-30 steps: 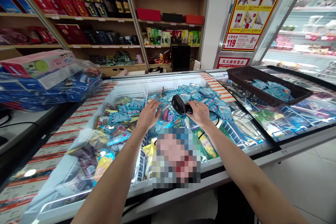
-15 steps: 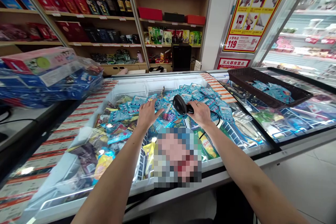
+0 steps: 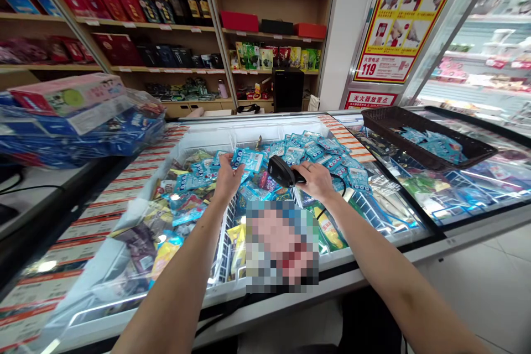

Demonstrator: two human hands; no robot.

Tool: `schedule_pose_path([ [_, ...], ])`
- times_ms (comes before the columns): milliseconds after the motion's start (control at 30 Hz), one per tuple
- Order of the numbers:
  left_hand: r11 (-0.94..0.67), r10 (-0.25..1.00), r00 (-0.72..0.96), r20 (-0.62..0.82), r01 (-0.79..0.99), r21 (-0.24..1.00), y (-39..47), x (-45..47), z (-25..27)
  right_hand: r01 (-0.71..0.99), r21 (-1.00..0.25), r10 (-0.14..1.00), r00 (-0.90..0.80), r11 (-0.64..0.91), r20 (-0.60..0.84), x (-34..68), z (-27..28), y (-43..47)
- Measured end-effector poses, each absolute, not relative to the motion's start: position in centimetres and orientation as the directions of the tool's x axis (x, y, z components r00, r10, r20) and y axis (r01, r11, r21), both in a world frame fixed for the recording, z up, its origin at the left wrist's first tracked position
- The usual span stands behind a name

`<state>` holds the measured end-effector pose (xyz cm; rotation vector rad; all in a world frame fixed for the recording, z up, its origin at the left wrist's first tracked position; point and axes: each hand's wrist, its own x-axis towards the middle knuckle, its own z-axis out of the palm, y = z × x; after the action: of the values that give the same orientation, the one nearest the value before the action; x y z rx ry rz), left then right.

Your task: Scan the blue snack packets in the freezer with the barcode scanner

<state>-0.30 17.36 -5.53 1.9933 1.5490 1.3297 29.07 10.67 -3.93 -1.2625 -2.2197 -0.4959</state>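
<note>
The left hand (image 3: 228,177) is found pinched between thumb and fingers, closed on the near-left edge of a blue packet (image 3: 251,160). The packet is held face up, with its greater part projecting beyond the fingertips toward the right hand (image 3: 317,180). By the right hand, a black scanner (image 3: 282,170) is gripped at its handle, the fingers being wrapped around it; its head is directed leftward and lies just beside the free end of the packet. Whether the two touch cannot be told. The scanner's cable (image 3: 343,185) is looped out to the right of the right hand.

Beneath both hands, a chest freezer (image 3: 203,137) is noted. Loose blue packets (image 3: 326,149) are heaped beyond the right hand; whether they are laid on glass or below it cannot be determined. Below the left wrist, a white wire divider (image 3: 226,243) is seen, with a yellow packet (image 3: 236,251) placed just to its right.

Well to the right of the right hand, a brown basket (image 3: 406,146) is sited, in which further blue pouches (image 3: 440,146) are contained. Well to the left of the left hand, boxes in clear plastic wrap (image 3: 78,138) are stacked.
</note>
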Motion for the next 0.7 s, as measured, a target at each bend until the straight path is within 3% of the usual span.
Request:
schedule_pose_path([
  [100,-0.363,0.899,-0.013,0.437,0.537,0.762,17.39,-0.34,-5.48,0.854,0.071,0.665,-0.450,0.515,0.595,28.98,-3.83,10.62],
  [367,-0.348,0.906,-0.016,0.423,0.541,0.766,17.18,-0.04,-5.24,0.852,0.082,0.670,-0.462,0.517,0.580,28.89,-3.67,10.52],
  [700,-0.351,0.867,-0.017,0.497,0.687,0.636,17.37,-0.13,-5.53,0.850,0.095,0.671,-0.473,0.518,0.571,28.88,-3.57,10.47],
])
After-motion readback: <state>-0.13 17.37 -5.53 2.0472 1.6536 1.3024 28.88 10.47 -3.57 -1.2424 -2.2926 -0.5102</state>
